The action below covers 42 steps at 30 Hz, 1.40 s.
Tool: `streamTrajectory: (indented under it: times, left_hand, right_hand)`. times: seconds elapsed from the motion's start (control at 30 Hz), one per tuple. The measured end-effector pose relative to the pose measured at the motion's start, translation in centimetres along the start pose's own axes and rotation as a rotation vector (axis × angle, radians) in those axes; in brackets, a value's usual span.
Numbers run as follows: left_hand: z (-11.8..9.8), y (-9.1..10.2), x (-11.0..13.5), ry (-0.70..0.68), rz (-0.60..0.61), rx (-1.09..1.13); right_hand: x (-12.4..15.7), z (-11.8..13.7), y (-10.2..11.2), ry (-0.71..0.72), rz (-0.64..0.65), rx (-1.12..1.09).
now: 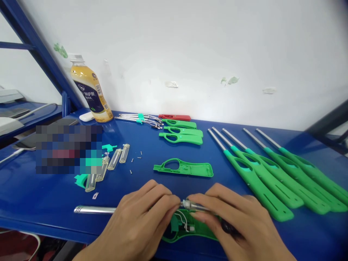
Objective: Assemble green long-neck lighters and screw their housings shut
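Both my hands work over a green lighter shell half (187, 229) lying at the near edge of the blue table (32, 203). My left hand (141, 224) pinches at the joint where a silver metal tube (94, 209) runs out to the left. My right hand (231, 224) is closed on a small clear fuel cartridge (194, 206) with a metal tip, held over the shell. White wires and a small part (182, 222) show inside the shell. Another green shell half (185, 168) lies just beyond my hands.
Several assembled green long-nozzle lighters (272, 177) lie at the right. More green shells and a red one (181, 130) sit at the back, beside metal tubes with wires (138, 119). Clear cartridges (114, 159), small screws (136, 159) and an orange drink bottle (91, 94) stand left.
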State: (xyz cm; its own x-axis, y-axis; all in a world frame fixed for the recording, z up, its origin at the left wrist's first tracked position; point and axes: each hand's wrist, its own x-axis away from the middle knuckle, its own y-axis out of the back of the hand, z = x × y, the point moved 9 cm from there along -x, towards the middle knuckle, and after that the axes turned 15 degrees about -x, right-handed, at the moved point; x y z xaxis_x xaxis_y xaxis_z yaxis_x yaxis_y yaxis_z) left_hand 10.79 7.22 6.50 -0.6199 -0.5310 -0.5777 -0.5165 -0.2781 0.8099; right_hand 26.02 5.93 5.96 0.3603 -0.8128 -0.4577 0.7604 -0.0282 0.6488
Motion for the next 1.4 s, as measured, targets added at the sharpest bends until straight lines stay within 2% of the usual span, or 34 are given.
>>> streamTrajectory:
  times: [0.3,0.57,0.97,1.2,1.4]
  left_hand:
    - [0.4,0.2,-0.4,0.045,-0.015,0.063]
    - [0.1,0.5,-0.1,0.029,-0.03,0.064]
    - [0.0,0.7,-0.3,0.022,-0.048,0.059]
    - [-0.6,1.0,-0.1,0.023,-0.072,-0.056]
    - [-1.1,0.5,-0.1,-0.016,-0.018,-0.134]
  right_hand:
    - [0.7,-0.8,0.3,0.012,0.06,0.026]
    - [0.8,0.1,0.6,0.127,0.002,0.049]
    - [1.3,-0.6,0.0,0.084,0.085,0.079]
    - [0.6,0.6,1.6,0.066,-0.046,0.119]
    - [1.0,0.1,1.8,-0.004,0.021,0.127]
